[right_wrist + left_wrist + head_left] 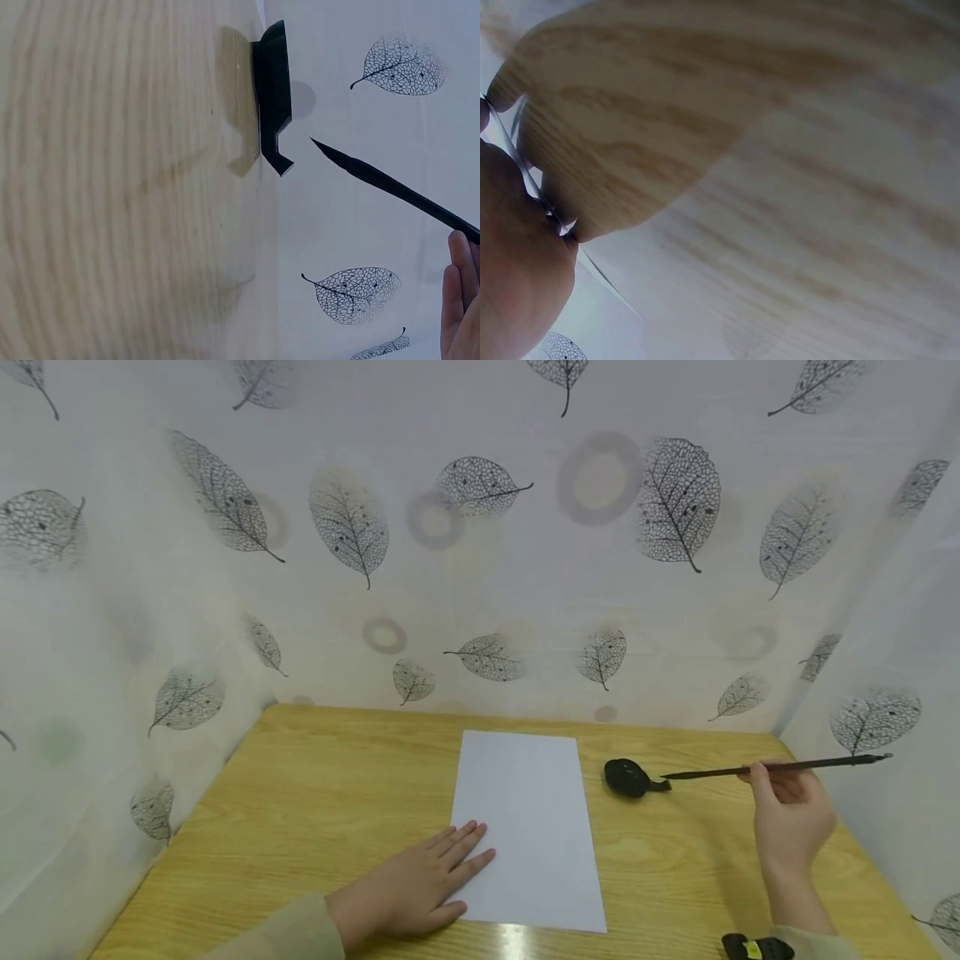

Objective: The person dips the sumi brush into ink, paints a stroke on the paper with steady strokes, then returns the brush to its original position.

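A white sheet of paper (528, 827) lies on the wooden table. My left hand (427, 881) rests flat on its left edge with the fingers spread; the left wrist view shows part of this hand (525, 255) along the sheet's edge. To the right, my right hand (795, 814) pinches a dark writing brush (813, 764) by its handle, held nearly level above the table. The brush's pointed tip (322, 146) points left, close to the handle of a small black ink dish (626, 777). In the right wrist view that dish (274, 82) appears side-on.
The yellow wood-grain table (337, 777) reaches back to a pale curtain (510, 585) printed with leaf skeletons, which also closes off both sides. A black strap with a yellow mark (756, 947) sits at my right wrist.
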{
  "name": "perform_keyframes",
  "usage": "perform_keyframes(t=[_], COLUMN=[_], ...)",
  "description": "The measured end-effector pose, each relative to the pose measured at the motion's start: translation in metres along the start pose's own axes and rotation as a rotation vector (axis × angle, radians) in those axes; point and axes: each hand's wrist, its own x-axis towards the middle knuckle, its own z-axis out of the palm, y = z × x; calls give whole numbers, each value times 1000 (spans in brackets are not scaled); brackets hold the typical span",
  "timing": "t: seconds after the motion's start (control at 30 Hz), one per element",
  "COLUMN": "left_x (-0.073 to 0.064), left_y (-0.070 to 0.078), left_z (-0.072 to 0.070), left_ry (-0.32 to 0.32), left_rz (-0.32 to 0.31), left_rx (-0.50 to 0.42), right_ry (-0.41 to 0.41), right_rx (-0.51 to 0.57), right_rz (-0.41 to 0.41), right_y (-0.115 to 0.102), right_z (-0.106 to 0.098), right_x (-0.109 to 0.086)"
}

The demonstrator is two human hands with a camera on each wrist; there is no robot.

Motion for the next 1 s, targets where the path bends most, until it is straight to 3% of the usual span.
perform_keyframes(t=[0.4, 0.73, 1.0], left_x=[-1, 1, 2], left_y=[1, -2, 0], left_z=[-2, 8, 0], left_ry=[6, 45, -1], left_rz=[0, 24, -2], left_rx=[17, 26, 8], right_ry=[-31, -48, -25], right_rx=[6, -11, 3], right_rz=[-12, 23, 22], right_y=[-5, 0, 1], right_z=[9, 5, -1], right_x=[-1, -5, -1])
